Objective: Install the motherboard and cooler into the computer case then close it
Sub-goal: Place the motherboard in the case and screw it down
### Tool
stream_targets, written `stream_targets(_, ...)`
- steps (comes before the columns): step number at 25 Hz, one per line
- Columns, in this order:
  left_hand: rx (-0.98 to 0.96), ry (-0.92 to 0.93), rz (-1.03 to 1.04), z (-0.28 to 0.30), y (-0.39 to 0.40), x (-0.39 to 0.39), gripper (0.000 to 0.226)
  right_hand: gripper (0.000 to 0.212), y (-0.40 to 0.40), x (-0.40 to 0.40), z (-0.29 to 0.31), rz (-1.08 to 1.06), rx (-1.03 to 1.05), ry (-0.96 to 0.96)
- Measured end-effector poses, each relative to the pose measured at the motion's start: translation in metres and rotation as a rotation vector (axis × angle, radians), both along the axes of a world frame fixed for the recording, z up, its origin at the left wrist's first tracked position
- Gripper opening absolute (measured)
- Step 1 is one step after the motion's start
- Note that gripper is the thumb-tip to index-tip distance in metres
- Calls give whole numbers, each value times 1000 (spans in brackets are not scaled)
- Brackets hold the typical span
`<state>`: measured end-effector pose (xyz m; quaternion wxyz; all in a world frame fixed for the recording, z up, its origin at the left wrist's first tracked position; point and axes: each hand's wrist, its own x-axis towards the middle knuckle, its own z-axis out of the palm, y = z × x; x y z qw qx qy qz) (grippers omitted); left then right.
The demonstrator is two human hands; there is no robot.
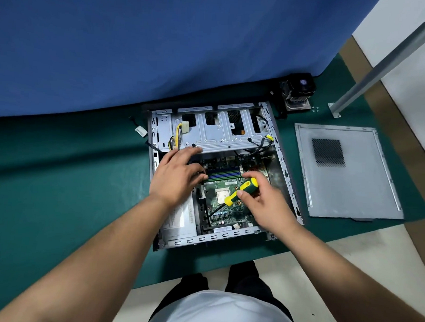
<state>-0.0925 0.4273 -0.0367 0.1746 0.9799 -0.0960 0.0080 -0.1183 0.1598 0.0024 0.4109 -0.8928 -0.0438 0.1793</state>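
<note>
Setting: a repair or assembly workshop, work done at floor level. Evidence: green work mat (59,178) spread over pale floor (348,252) beneath me; blue cloth (162,49) hanging at the mat's far edge; grey metal post (381,66) bolted down by a foot plate. Opened computer case (222,137), its side panel (347,176) laid flat beside it, cooler (298,94) set apart near the cloth.

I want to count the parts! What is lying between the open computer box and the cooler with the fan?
In the head view, only bare green mat lies between the computer case and the cooler, apart from the cooler's black cable.
</note>
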Motion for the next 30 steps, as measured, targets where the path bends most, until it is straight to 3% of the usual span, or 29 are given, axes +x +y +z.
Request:
stream_targets(12, 19, -35, 19, 2, -4, -1, 27, 45, 22, -7, 6, 387, -179, -135)
stream_targets(30, -13, -33, 18, 0, -3, -1, 31, 44, 34, -13, 6, 502, -215, -198)
